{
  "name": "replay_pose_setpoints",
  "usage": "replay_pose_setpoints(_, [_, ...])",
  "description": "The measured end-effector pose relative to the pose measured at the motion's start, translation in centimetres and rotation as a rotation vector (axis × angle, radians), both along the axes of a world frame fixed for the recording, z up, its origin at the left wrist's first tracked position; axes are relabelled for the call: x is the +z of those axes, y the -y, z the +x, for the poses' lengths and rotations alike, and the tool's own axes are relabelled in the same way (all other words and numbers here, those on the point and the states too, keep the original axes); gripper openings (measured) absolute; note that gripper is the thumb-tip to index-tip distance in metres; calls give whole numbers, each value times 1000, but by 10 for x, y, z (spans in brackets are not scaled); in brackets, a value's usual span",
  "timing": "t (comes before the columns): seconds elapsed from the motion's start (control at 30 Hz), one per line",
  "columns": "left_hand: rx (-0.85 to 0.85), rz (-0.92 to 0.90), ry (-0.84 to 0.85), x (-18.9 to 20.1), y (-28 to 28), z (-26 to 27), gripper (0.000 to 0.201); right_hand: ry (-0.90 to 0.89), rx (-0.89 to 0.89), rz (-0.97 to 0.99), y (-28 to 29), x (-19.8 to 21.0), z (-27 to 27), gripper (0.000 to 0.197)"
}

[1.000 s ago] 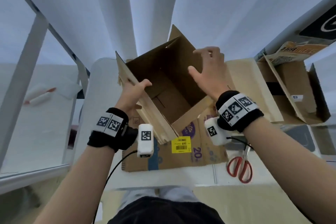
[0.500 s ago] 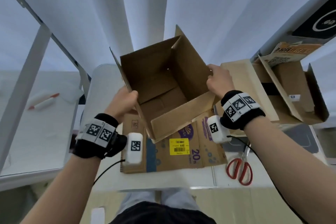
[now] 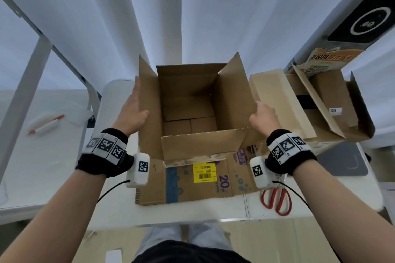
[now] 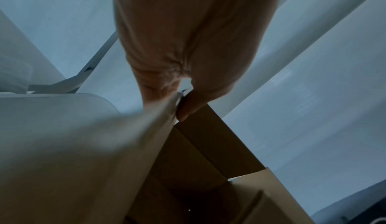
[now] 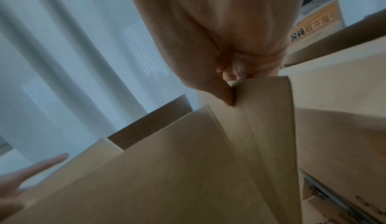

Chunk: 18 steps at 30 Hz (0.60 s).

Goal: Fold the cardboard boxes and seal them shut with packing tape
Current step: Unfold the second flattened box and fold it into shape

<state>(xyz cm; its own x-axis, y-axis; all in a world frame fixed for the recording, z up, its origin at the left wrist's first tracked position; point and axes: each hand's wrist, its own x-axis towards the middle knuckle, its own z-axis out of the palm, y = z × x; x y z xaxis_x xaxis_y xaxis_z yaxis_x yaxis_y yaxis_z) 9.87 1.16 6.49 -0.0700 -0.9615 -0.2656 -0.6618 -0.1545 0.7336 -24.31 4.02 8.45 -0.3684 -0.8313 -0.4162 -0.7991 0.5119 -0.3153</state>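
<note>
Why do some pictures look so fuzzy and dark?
Left wrist view: the box flap nearest the lens is smeared, the inside dark. Right wrist view: soft all over, the hand a blur. Head view: sharp and bright, but the curtains fan outward from lens distortion.

Head view: above, facing forward and down over the bench (image 3: 119, 209). Wrist views: very close, looking along each hand at a flap edge. All three share the open box (image 3: 192, 100) (image 4: 208, 153) (image 5: 188, 169).
</note>
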Motion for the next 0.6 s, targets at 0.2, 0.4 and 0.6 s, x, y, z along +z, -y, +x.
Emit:
replay_pose_setpoints(0.2, [-171, -260, 553, -10, -13, 1, 85, 45, 47, -48, -8, 0, -1, 92])
replay_pose_setpoints(0.4, [-289, -13, 319, 1, -28, -6, 88, 29, 90, -69, -13, -3, -7, 92])
replay_pose_setpoints(0.6, [-335, 45, 686, -1, -32, -21, 72, -56, 156, -49, -22, -19, -9, 85])
